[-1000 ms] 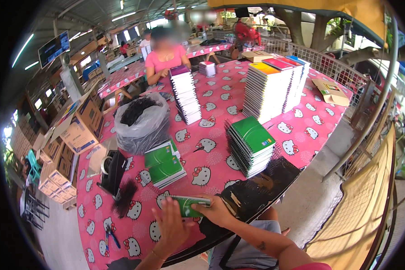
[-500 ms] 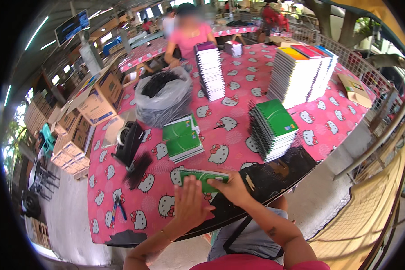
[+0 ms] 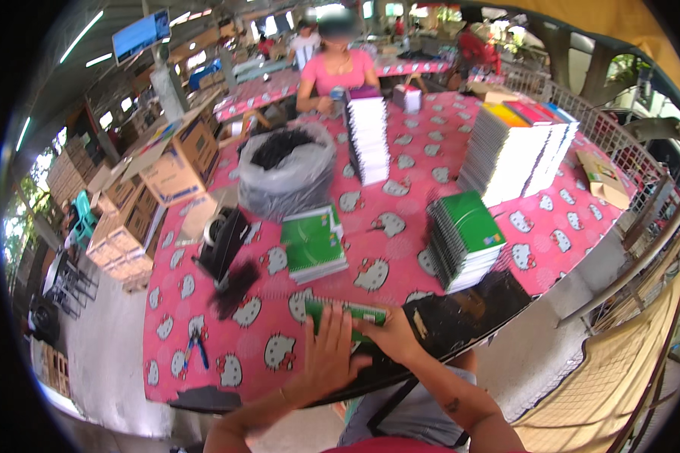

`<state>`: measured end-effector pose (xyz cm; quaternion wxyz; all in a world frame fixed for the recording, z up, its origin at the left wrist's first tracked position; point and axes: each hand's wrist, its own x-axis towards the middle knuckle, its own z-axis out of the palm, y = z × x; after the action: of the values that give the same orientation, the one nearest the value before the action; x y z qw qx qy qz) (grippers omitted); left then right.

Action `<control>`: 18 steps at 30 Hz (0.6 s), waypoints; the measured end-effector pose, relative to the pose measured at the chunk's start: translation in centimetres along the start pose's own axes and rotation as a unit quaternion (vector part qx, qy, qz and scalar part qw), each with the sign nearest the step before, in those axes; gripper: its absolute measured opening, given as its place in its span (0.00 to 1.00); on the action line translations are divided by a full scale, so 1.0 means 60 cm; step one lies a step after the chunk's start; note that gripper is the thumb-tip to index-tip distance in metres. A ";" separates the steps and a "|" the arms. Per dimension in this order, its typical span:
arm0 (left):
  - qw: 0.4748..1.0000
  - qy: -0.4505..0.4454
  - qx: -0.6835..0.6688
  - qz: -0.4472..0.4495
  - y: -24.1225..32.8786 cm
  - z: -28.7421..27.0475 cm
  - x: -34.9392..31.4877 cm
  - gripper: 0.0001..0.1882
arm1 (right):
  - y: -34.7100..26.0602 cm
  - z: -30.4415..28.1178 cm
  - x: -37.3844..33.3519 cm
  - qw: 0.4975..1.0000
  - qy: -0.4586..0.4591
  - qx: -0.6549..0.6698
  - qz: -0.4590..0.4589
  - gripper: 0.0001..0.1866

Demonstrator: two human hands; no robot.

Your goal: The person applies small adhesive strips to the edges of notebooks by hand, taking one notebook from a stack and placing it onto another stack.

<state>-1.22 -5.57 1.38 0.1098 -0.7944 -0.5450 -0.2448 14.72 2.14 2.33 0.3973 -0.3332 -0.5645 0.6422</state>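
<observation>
A green spiral notebook lies at the table's near edge, in front of me. My left hand rests flat across its left part, fingers stretched out. My right hand grips its right end, thumb on the cover. Just beyond are a low stack of green notebooks and, to the right, a taller green stack with black spirals along its left side. A bundle of thin black strands and blue-handled pliers lie to the left. The notebook's lower part is hidden by my hands.
On the pink table stand a plastic bag of black material, a tall notebook stack and a multicoloured stack. A tape roll sits beside a black object. Cardboard boxes are left; a person stands opposite.
The view has shifted, so the table items appear slightly lower. My left hand has moved further over the notebook, with its fingers across the cover. My right hand still holds the right end.
</observation>
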 end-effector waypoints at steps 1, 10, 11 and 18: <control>1.000 0.027 0.011 -0.010 -0.006 -0.002 0.019 0.39 | 0.000 -0.003 0.004 1.000 -0.009 -0.005 -0.015 0.11; 0.991 -0.122 -0.036 0.040 -0.065 -0.040 0.091 0.33 | 0.068 -0.016 0.012 0.997 -0.026 -0.006 -0.078 0.15; 0.993 -0.115 -0.011 0.037 -0.051 -0.034 0.080 0.35 | 0.073 -0.016 0.015 0.998 -0.014 0.000 -0.064 0.15; 0.999 -0.025 0.040 -0.011 -0.033 -0.005 0.086 0.47 | 0.062 -0.014 0.036 0.994 -0.020 -0.031 -0.099 0.17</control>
<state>-1.61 -0.74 4.09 0.1254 -0.7893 -0.5656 -0.2037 13.95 4.25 -1.45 0.4370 -0.2750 -0.6218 0.5889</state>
